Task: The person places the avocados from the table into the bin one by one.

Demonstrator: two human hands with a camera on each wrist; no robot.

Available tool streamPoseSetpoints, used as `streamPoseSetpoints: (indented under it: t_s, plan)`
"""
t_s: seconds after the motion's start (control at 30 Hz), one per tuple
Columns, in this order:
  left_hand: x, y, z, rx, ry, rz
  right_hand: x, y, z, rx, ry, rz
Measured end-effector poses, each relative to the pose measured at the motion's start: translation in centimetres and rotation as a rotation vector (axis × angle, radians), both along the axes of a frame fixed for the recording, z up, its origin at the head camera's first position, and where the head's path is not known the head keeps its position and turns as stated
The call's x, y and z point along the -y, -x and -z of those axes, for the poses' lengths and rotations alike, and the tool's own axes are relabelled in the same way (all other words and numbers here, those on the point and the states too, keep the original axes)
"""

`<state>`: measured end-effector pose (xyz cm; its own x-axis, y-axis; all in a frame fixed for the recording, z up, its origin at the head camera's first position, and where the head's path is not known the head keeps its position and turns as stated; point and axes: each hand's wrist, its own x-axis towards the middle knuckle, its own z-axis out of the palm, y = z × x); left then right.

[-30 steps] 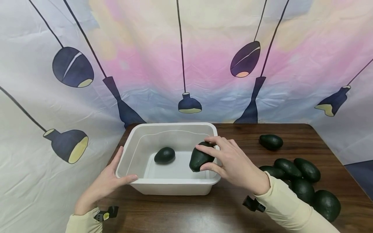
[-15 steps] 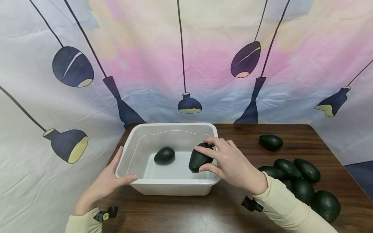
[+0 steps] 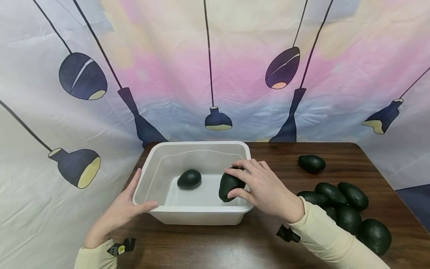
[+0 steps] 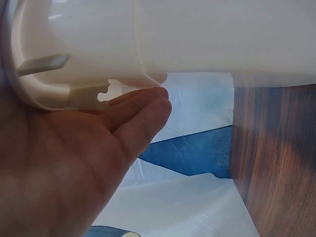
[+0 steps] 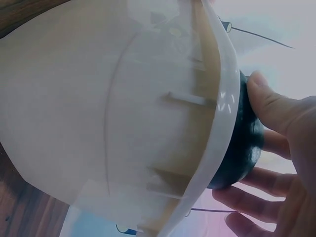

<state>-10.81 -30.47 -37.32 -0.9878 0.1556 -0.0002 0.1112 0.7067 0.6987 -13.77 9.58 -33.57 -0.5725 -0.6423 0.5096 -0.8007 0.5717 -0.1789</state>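
Observation:
My right hand (image 3: pixel 262 185) holds a dark green avocado (image 3: pixel 229 185) between thumb and fingers at the right end of a white plastic tub (image 3: pixel 198 210). In the right wrist view, this avocado (image 5: pixel 243 143) shows just past the tub's rim (image 5: pixel 228 113), its lower part hidden by the wall. Another avocado (image 3: pixel 189 179) lies on the tub's floor, left of the middle. My left hand (image 3: pixel 117 209) rests at the tub's front left corner, thumb on the front rim and fingers along the left side. The left wrist view has those straight fingers (image 4: pixel 143 118) under the rim.
Several avocados (image 3: pixel 349 218) lie grouped on the brown wooden table (image 3: pixel 208 246), right of the tub. A single avocado (image 3: pixel 311 164) lies farther back. Behind the table hangs a cloth (image 3: pixel 174 74) printed with lamps.
My right hand has lowered slightly with the avocado and shifted a little to the left. My left hand and the tub stay in place.

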Motion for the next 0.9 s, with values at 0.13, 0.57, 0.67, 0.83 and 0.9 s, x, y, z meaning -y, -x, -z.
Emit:
streamPoseSetpoints:
  t_s: [0.13,0.57,0.67,0.83,0.9]
  plan:
    - [0.1,0.1,0.0,-0.003,0.003,0.003,0.1,0.2,0.1,-0.028,0.002,-0.011]
    - [0.0,0.0,-0.4,-0.015,0.007,0.012,-0.4,0.2,-0.7,-0.106,0.056,0.026]
    - [0.0,0.0,-0.4,-0.01,0.008,0.009,-0.9,0.0,-1.0,-0.095,0.064,0.048]
    - [0.0,-0.1,-0.2,0.007,0.008,-0.003,-2.0,-0.3,-1.2,-0.067,0.096,0.074]
    - [-0.1,-0.1,-0.1,0.011,0.007,-0.005,-2.5,-0.3,-1.2,-0.068,0.118,0.078]
